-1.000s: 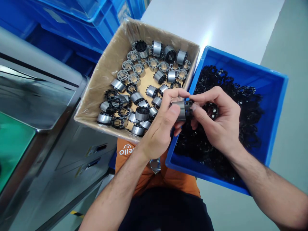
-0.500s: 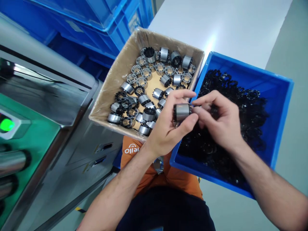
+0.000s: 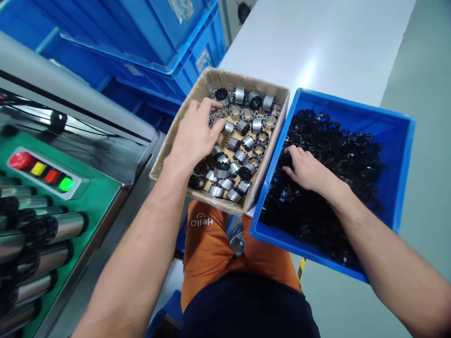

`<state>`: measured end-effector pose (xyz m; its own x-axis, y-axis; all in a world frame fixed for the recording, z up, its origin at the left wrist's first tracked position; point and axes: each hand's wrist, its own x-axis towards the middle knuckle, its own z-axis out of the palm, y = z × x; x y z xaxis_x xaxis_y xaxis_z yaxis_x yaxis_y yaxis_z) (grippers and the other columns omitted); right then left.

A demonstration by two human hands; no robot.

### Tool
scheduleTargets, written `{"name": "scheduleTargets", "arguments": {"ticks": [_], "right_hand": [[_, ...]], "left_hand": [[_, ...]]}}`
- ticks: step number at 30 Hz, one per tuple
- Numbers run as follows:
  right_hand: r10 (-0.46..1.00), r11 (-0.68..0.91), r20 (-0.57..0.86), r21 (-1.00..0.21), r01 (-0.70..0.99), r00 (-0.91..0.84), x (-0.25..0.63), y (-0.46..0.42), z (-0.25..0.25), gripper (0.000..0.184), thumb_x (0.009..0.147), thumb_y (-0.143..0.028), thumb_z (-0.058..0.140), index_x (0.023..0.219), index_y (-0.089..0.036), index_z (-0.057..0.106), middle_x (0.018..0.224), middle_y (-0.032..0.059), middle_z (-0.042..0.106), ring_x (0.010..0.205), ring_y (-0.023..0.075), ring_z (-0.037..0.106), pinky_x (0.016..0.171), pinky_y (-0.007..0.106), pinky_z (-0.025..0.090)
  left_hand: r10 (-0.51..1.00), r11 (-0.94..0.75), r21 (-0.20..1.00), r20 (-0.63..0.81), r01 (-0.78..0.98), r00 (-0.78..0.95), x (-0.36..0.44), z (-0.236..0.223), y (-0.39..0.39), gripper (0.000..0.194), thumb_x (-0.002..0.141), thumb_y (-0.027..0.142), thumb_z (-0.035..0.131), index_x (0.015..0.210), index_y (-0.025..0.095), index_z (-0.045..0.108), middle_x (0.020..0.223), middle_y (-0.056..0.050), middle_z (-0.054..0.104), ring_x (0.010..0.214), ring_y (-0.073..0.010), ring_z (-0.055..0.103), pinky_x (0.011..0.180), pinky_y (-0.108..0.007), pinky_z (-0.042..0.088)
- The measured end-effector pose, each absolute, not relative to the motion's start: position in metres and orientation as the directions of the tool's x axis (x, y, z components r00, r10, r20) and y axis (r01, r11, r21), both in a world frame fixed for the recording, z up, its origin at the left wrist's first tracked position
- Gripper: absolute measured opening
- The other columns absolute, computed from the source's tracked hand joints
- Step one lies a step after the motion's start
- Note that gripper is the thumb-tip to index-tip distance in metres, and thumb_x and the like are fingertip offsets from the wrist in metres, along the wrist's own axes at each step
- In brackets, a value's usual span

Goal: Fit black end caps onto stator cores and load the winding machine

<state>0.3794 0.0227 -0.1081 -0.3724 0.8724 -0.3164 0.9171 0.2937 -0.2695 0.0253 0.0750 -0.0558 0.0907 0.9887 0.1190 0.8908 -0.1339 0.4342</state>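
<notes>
My left hand reaches into the lined cardboard box, thumb and index finger apart above the parts. Close to the thumb tip lies a silver motor core; a bare metal ring shows between thumb and fingers. More silver cores with black toothed ends, such as one core, lie about the box. My right hand is in the blue bin, its thumb and forefinger apart at the heap of black plastic parts. I see nothing held in either hand; the left hand's other fingers are partly hidden.
On the left, a green machine bed carries several metal cylinders and a button panel. Stacked blue crates stand behind the box. A white tabletop extends beyond both containers.
My hands have parted. The left has moved left into the box and no longer holds the motor core. The right has lowered into the black parts. The view has shifted, showing more machine.
</notes>
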Motion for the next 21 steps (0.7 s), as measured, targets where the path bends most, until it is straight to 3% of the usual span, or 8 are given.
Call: {"name": "scheduleTargets", "arguments": {"ticks": [3,6,10,13,15,17,19,21], "right_hand": [[0.884,0.281,-0.309,-0.253,0.926,-0.352,0.375,0.027,-0.109,0.054,0.111,-0.03,0.071,0.16,-0.011,0.057,0.16,0.0292,0.075,0.138,0.0478,0.076,0.124,0.063,0.061],[0.902,0.249,-0.296,-0.238,0.939,-0.314,0.369,0.028,-0.107,0.048,0.112,-0.029,0.069,0.156,-0.012,0.058,0.156,0.0306,0.077,0.141,0.0506,0.074,0.119,0.063,0.062],[0.929,0.175,-0.277,-0.253,0.951,-0.245,0.368,0.026,-0.092,0.036,0.118,-0.034,0.059,0.148,-0.013,0.063,0.14,0.0311,0.083,0.131,0.0508,0.079,0.109,0.06,0.065],[0.958,0.072,-0.25,-0.274,0.959,-0.144,0.376,0.029,-0.076,0.034,0.12,-0.04,0.058,0.145,-0.017,0.064,0.117,0.0216,0.087,0.104,0.0423,0.084,0.096,0.054,0.066],[0.96,-0.046,-0.27,-0.43,0.902,-0.079,0.383,0.032,-0.066,0.028,0.118,-0.044,0.065,0.137,-0.023,0.065,0.103,0.0117,0.084,0.086,0.0332,0.082,0.082,0.045,0.067],[0.945,-0.202,-0.325,-0.681,0.704,-0.044,0.387,0.035,-0.057,0.022,0.11,-0.04,0.074,0.126,-0.027,0.065,0.099,0.0055,0.08,0.074,0.0253,0.08,0.065,0.036,0.064],[0.924,-0.333,-0.382,-0.842,0.425,-0.032,0.389,0.036,-0.05,0.025,0.101,-0.033,0.082,0.117,-0.028,0.064,0.101,0.0027,0.076,0.069,0.0196,0.078,0.052,0.028,0.059],[0.903,-0.412,-0.428,-0.883,0.226,-0.026,0.389,0.036,-0.043,0.03,0.094,-0.031,0.087,0.115,-0.028,0.066,0.101,0.0017,0.076,0.068,0.016,0.077,0.047,0.022,0.056]], "left_hand": [[0.998,-0.069,0.285,0.021,0.956,0.066,0.014,-0.052,0.093,0.034,0.112,0.035,0.074,0.143,0.028,0.085,0.148,-0.014,0.078,0.138,-0.0413,0.076,0.128,-0.062,0.062],[0.994,-0.066,0.264,-0.062,0.962,0.085,0.009,-0.056,0.108,0.029,0.107,0.031,0.079,0.133,0.024,0.088,0.134,-0.01,0.081,0.133,-0.0352,0.074,0.128,-0.057,0.059],[0.996,-0.043,0.477,-0.049,0.878,0.075,0.004,-0.065,0.12,0.023,0.099,0.048,0.087,0.1,0.025,0.083,0.103,-0.005,0.079,0.131,-0.0313,0.07,0.13,-0.053,0.053],[0.998,-0.058,0.647,0.062,0.761,0.023,-0.001,-0.064,0.114,0.031,0.092,0.053,0.095,0.095,0.027,0.08,0.1,-0.006,0.074,0.137,-0.0345,0.067,0.129,-0.054,0.054],[0.988,-0.099,0.777,0.149,0.622,-0.029,0.003,-0.058,0.099,0.03,0.091,0.043,0.099,0.105,0.023,0.082,0.109,-0.004,0.074,0.133,-0.0315,0.068,0.127,-0.051,0.057],[0.985,-0.106,0.933,0.146,0.343,-0.092,0.016,-0.047,0.077,0.027,0.095,0.03,0.097,0.113,0.022,0.078,0.116,0.0,0.078,0.122,-0.0246,0.07,0.116,-0.044,0.062],[0.994,-0.015,1.0,0.015,0.002,-0.111,0.037,-0.033,0.052,0.027,0.1,0.022,0.093,0.116,0.024,0.071,0.121,0.002,0.083,0.116,-0.0212,0.076,0.097,-0.034,0.066],[0.983,0.145,0.957,-0.168,-0.252,-0.07,0.062,-0.021,0.029,0.025,0.098,0.017,0.088,0.115,0.023,0.071,0.127,-0.004,0.087,0.117,-0.0231,0.083,0.082,-0.028,0.066]]}}
